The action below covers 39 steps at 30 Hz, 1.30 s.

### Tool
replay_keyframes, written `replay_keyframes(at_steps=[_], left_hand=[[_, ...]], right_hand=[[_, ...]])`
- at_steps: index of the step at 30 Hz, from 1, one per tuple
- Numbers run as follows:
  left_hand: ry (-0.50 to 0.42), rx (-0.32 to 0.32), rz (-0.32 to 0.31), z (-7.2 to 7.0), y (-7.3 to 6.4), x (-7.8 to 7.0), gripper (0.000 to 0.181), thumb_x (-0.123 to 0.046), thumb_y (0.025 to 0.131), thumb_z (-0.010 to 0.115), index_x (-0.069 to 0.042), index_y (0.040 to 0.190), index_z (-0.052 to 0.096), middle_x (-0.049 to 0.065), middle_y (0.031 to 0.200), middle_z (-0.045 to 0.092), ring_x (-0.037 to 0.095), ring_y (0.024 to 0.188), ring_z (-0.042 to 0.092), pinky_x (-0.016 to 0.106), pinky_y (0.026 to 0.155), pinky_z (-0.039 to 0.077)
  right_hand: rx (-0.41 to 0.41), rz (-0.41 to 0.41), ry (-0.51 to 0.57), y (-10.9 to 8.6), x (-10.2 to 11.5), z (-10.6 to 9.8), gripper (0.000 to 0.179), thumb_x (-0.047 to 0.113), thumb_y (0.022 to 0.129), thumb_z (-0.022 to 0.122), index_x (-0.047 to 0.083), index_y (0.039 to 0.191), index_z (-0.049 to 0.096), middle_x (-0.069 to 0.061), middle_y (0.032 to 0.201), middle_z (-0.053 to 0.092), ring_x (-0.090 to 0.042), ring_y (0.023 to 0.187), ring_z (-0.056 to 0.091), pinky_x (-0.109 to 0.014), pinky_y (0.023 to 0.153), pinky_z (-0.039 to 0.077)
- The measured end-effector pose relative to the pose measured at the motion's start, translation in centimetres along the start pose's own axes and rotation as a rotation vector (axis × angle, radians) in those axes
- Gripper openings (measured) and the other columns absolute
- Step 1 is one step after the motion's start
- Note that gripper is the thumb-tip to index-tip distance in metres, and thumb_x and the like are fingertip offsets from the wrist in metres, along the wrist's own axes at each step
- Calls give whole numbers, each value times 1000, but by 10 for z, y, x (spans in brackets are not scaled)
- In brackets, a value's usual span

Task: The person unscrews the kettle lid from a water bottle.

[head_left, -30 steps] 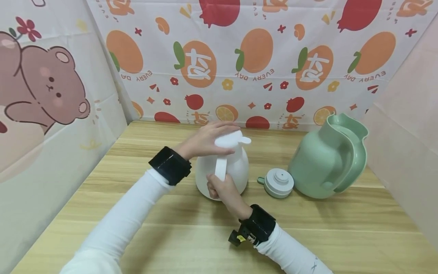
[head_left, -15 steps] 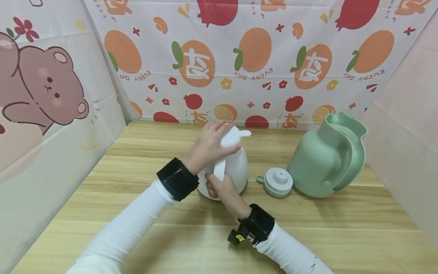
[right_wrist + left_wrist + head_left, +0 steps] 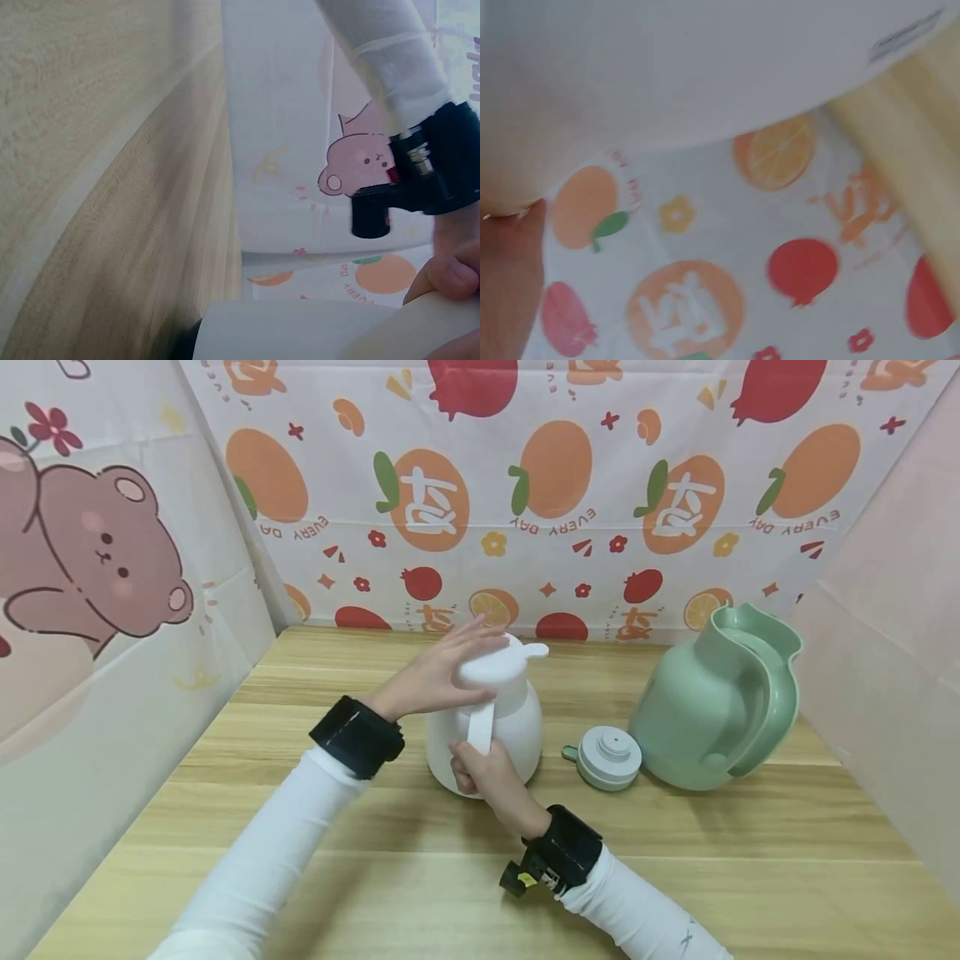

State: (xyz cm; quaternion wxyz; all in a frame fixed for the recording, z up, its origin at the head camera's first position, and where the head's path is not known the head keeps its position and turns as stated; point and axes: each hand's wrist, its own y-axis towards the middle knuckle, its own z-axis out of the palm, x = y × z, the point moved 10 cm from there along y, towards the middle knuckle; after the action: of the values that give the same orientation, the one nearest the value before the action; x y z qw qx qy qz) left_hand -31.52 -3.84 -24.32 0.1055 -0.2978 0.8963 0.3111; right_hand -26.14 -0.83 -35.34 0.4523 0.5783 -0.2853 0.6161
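Note:
A white thermos jug (image 3: 521, 735) stands upright on the table. My right hand (image 3: 498, 781) grips its white handle (image 3: 481, 727) from the front. At the top, my left hand (image 3: 438, 675) holds the domed lid (image 3: 491, 670), thumb on the near side and fingers across the far side. A small tab on that lid points right. Close up in the left wrist view, the jug's white body (image 3: 667, 75) fills the top. In the right wrist view the jug (image 3: 292, 330) is at the bottom, with the left hand (image 3: 454, 274) at its right.
To the right stands a pale green jug (image 3: 693, 722), its top uncovered and its handle facing front right. A round grey-white stopper (image 3: 611, 758) with a green tab lies beside it. Printed cloths (image 3: 555, 543) enclose the wooden table (image 3: 420, 877) at the back and sides.
The left hand first turned forward round the lid, then swung back to the left. The lid's tab sits slightly farther back than a second ago. My right hand stays on the handle.

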Motion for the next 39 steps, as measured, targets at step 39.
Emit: replay_keyframes(at_steps=[39], left_hand=[[-30, -68, -5, -6, -10, 1, 53, -25, 80, 72, -9, 126, 55, 6, 137, 43, 24, 131, 29, 50, 101, 26]], right_hand=[[29, 24, -52, -6, 18, 9, 37, 6, 92, 39, 9, 55, 32, 4, 48, 30, -8, 44, 28, -21, 46, 22]])
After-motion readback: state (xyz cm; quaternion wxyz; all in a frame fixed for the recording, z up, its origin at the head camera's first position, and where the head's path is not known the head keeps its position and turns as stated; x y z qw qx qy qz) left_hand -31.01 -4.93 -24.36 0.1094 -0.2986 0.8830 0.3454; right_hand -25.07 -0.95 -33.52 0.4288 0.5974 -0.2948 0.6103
